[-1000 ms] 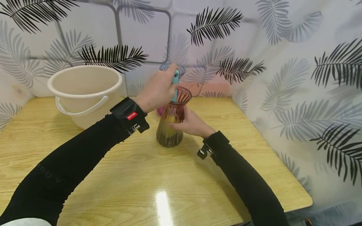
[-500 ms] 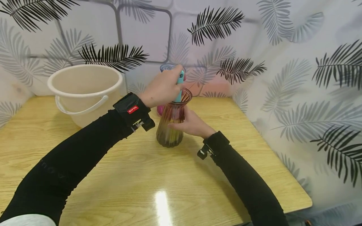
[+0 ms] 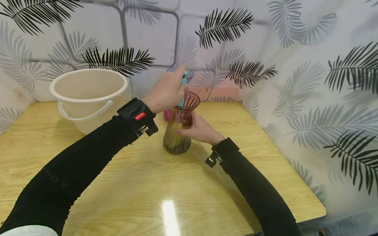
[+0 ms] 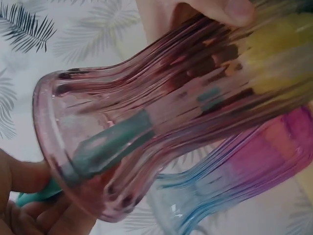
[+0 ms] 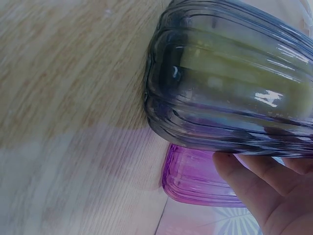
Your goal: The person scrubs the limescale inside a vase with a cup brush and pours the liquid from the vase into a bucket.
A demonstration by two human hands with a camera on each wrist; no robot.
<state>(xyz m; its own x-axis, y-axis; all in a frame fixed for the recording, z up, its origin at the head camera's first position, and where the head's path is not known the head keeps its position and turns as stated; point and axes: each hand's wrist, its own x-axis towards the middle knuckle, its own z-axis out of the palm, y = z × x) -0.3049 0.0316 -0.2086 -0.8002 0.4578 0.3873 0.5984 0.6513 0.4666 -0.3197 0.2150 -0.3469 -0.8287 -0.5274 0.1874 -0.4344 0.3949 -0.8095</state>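
Note:
A ribbed glass vase (image 3: 178, 144), pinkish at its flared mouth and greyer at its base, stands upright on the table. My right hand (image 3: 203, 129) grips its side, thumb toward me. My left hand (image 3: 165, 91) holds the teal handle of a bottle brush (image 3: 182, 98) that reaches down through the mouth. Inside the glass, the brush's yellow sponge head (image 4: 283, 54) shows in the left wrist view, and the right wrist view has it near the base. Fingers of my left hand partly cover the handle's upper end.
Close behind the held vase stands a second ribbed vase (image 4: 220, 181), blue at the rim and pink lower down. A cream bucket (image 3: 88, 98) with a white handle is at the back left. Patterned sheeting (image 3: 218, 49) rises behind the wooden table (image 3: 133, 196).
My left hand dipped the brush deeper and leaned its handle right, then drew it back up and left. The yellow head shifted inside the vase; my right hand and the vase stayed put.

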